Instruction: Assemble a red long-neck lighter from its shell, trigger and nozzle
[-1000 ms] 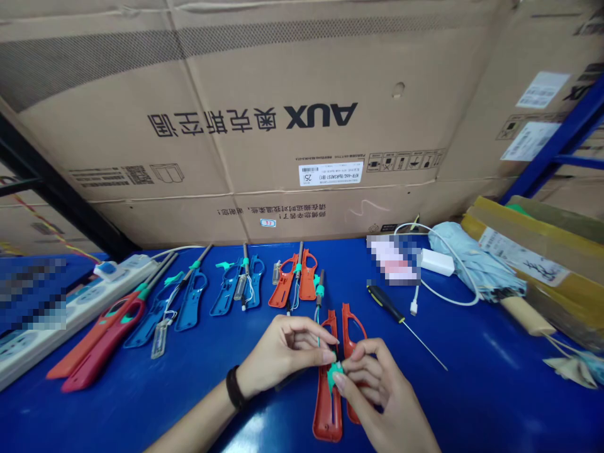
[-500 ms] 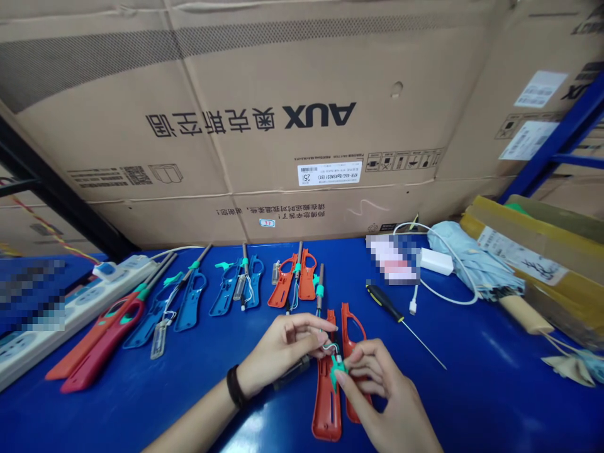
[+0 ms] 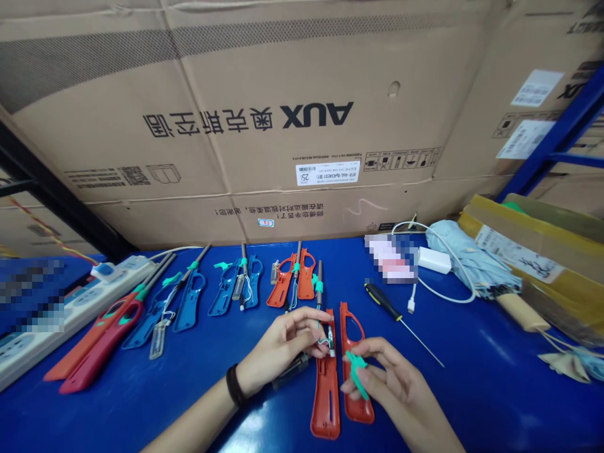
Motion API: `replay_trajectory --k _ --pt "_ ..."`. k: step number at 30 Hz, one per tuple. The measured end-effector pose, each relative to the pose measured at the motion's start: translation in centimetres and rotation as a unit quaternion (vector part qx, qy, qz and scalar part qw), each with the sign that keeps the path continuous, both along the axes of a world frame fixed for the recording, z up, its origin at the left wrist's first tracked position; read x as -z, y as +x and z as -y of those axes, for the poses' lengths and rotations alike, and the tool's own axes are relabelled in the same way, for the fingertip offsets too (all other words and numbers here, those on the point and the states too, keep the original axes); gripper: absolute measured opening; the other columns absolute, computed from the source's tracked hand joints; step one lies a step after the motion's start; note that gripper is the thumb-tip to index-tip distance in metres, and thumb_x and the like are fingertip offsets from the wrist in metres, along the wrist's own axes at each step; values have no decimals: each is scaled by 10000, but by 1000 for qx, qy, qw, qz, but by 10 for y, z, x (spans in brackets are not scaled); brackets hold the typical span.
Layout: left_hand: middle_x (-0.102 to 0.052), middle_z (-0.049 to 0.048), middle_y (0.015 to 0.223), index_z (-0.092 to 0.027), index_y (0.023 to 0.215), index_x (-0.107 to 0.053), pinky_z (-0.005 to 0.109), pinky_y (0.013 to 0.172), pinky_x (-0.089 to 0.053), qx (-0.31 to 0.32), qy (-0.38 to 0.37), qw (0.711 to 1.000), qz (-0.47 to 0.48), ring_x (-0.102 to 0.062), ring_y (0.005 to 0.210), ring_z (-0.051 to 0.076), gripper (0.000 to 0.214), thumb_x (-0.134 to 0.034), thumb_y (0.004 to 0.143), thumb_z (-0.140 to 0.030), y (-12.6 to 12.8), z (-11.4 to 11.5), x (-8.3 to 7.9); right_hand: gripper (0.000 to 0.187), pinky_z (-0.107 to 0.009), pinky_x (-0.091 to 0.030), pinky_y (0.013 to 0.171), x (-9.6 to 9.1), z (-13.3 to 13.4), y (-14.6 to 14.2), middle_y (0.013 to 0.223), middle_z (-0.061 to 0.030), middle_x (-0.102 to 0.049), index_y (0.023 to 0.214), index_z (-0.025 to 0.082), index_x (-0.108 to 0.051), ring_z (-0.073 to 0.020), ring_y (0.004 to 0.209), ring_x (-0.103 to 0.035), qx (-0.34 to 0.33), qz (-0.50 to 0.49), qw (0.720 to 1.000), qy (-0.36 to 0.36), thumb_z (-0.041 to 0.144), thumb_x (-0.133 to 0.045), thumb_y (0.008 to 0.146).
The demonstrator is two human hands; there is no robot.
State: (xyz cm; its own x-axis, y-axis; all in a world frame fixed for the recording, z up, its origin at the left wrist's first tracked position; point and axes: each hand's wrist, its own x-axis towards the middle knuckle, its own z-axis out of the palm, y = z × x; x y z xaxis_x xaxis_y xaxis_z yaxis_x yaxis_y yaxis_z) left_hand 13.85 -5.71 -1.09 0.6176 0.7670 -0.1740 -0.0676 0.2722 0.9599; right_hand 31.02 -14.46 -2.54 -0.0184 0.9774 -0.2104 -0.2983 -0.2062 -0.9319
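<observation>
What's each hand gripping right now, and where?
Left hand pinches a wired igniter by its wire end; right hand pinches a green plastic strip near its upper end, between fingertips.

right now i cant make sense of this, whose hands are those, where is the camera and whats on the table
This picture comes from a camera worn on a person's head, looking forward and down, so the two bare arms are that person's own. The left hand pinches a small wired part, and the right hand holds a green plastic piece. Just below them lie two red lighter halves. The blue table also carries opened blue lighter shells, a screwdriver and a power strip. Behind the table stands a large cardboard box.
</observation>
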Motion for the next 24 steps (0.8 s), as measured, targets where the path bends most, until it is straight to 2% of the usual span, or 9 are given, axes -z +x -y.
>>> replay_trajectory --k 3,5,8,13,16,19,22,24 --pt "-470 -29 726 -157 1012 -584 252 628 -478 -27 -2 1000 7 -531 606 94 263 -581 800 -313 0 0 0 232 -281 -474 631 0 -7 8 912 -74 -646 897 179 -553 -154 698 -620 -37 -5 999 12 364 -640 786" --pt "-421 -38 710 -172 976 -575 239 575 -456 -53 3 999 6 -467 573 86 219 -527 808 -304 -1 -1 1 201 -282 -456 646 -2 -12 9 962 -77 -638 896 179 -549 -139 695 -595 -35 -23 999 10 336 -626 796" --pt "-399 -39 701 -184 928 -546 226 537 -416 -89 24 996 -12 -404 561 90 177 -475 806 -292 -2 -2 1 125 -265 -434 626 -8 -21 9 831 -29 -618 839 180 -536 -126 669 -558 -29 -54 998 -7 261 -612 781" --pt "-413 -36 719 -193 922 -524 224 571 -376 -132 84 987 -26 -398 593 104 169 -452 807 -295 -6 -5 0 25 -232 -384 548 -19 -49 10 644 24 -512 746 175 -502 -94 563 -474 -62 -67 996 -17 186 -510 767" --pt "-446 -25 725 -191 918 -543 232 629 -360 -155 126 979 -48 -415 657 124 169 -438 816 -275 -9 -7 -1 41 -207 -298 458 -24 -73 11 582 52 -425 714 177 -489 -60 456 -363 -69 -57 996 -22 180 -461 744" --pt "-473 -18 731 -192 921 -554 244 697 -351 -179 161 968 -68 -432 711 137 174 -425 831 -264 -11 -9 -3 72 -187 -211 408 -28 -95 14 631 50 -408 687 171 -470 -34 432 -302 -36 -21 998 -37 219 -482 739" --pt "-508 -6 793 -200 924 -551 259 754 -358 -178 157 970 -54 -483 785 153 164 -435 832 -271 -13 -9 -3 188 -177 -152 383 -28 -109 17 604 56 -379 728 136 -538 -18 408 -267 -57 21 996 -62 316 -566 773" --pt "-517 2 835 -203 935 -538 279 798 -363 -154 139 978 -24 -519 852 169 159 -437 837 -276 -13 -9 -1 303 -167 -123 374 -24 -112 17 584 67 -357 806 107 -580 -6 396 -228 -88 62 990 -88 406 -617 765"
